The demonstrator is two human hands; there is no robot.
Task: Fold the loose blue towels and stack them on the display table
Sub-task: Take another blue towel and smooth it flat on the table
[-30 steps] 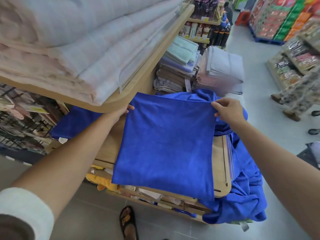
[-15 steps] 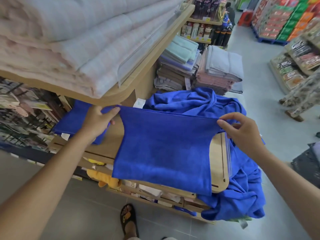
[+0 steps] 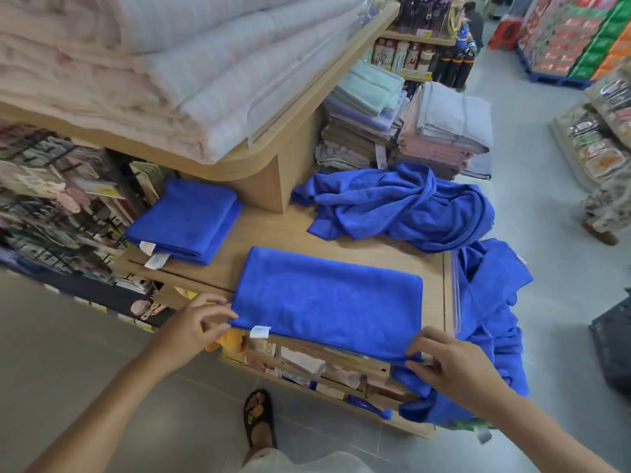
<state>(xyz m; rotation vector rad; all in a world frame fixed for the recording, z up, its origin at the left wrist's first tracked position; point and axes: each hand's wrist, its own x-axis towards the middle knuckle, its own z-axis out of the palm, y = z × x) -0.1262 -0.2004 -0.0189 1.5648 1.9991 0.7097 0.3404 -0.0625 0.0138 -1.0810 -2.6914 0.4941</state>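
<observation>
Blue towel (image 3: 327, 302) folded flat on display table (image 3: 273, 230), left grip (image 3: 198, 322) pinching near-left corner, right grip (image 3: 454, 367) pinching near-right corner.

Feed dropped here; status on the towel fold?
Left hand, right hand pinch near corners. Folded towel flat on display table. Loose towels beyond, nothing blocking.

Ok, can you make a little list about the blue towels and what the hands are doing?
front towel: folded, lying flat on the display table
left hand: pinches its near left corner
right hand: pinches its near right corner
folded stack: back left of the table
loose pile: crumpled, back right
hanging towels: draped over the table's right edge
</observation>
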